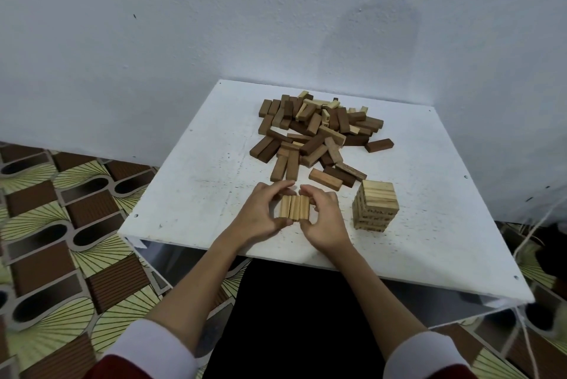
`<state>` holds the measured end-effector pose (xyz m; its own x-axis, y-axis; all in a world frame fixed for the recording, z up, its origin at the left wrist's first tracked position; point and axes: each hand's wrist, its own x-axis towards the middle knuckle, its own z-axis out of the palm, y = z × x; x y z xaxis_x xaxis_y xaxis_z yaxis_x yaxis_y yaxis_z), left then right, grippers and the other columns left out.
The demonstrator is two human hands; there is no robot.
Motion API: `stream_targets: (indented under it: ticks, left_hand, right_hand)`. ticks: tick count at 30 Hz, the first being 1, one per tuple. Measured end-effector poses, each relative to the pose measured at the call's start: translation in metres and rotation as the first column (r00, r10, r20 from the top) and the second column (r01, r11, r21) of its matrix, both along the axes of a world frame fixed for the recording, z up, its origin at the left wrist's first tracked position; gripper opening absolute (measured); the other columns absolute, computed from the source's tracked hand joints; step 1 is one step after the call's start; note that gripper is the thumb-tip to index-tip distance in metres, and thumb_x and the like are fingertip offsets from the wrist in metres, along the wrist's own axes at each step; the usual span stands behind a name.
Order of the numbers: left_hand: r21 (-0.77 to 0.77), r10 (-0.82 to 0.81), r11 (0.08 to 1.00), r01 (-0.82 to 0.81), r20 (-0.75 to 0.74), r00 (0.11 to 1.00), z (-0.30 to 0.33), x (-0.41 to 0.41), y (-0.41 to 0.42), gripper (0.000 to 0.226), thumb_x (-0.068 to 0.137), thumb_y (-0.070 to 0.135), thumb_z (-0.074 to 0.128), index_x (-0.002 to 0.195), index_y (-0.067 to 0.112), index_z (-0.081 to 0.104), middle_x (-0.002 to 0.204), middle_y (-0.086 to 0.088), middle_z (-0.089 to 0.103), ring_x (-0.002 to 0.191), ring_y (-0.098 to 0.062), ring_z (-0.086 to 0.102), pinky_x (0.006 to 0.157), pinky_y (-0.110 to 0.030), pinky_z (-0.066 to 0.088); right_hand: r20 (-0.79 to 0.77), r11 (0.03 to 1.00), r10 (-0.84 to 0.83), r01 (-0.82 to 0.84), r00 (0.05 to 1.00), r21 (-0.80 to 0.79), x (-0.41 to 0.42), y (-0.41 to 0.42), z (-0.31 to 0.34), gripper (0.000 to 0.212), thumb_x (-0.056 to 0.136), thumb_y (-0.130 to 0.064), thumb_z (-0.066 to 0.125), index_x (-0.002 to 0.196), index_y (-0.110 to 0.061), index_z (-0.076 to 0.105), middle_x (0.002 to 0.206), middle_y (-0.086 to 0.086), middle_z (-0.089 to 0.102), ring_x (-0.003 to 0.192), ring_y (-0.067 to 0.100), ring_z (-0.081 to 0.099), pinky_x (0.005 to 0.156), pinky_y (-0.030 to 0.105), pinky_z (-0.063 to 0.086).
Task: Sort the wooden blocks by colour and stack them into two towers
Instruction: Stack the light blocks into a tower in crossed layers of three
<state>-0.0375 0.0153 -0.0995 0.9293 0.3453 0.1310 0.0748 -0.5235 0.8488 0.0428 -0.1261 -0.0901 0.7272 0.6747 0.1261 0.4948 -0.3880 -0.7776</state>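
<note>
White counter (190, 182) against pale wall. Left hand (260, 216) & right hand (322, 220) pinch three light blocks (294, 207) together into a row, near edge. Light tower (376, 205) stands just right; mixed pile (319, 133) behind. Step: squaring a layer. Next prob needs lifting the row level onto the tower, crosswise.

Pile (319, 136): on table (190, 194), far side.
Tower (376, 210): near-right of pile.
Row of blocks (294, 207): left of tower, between left hand (260, 214) and right hand (322, 219).
</note>
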Motion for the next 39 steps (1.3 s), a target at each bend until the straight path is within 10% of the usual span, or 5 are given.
stream_targets:
  ticks: [17, 39]
  left_hand:
    - [0.061, -0.033, 0.998, 0.031, 0.025, 0.999, -0.0004, -0.0002, 0.0019, 0.083, 0.064, 0.017, 0.085, 0.136, 0.026, 0.045, 0.112, 0.002, 0.060, 0.104, 0.012, 0.039, 0.085, 0.000, 0.030]
    - [-0.042, 0.004, 0.999, -0.006, -0.030, 1.000, 0.0074, -0.0012, -0.0015, 0.080, 0.063, 0.010, 0.084, 0.134, 0.021, 0.049, 0.113, -0.007, 0.058, 0.098, 0.019, 0.044, 0.084, 0.002, 0.033]
  right_hand:
    - [-0.055, 0.998, 0.023, -0.019, 0.998, 0.067, -0.0013, -0.0026, 0.0055, 0.067, 0.070, 0.008, 0.060, 0.133, -0.012, 0.047, 0.102, -0.011, 0.051, 0.108, 0.017, 0.043, 0.080, 0.002, 0.032]
    - [-0.098, 0.999, 0.022, -0.018, 0.995, 0.038, 0.0019, -0.0035, 0.0066, 0.068, 0.068, 0.004, 0.069, 0.130, -0.017, 0.050, 0.112, 0.001, 0.056, 0.098, -0.007, 0.040, 0.079, 0.006, 0.035]
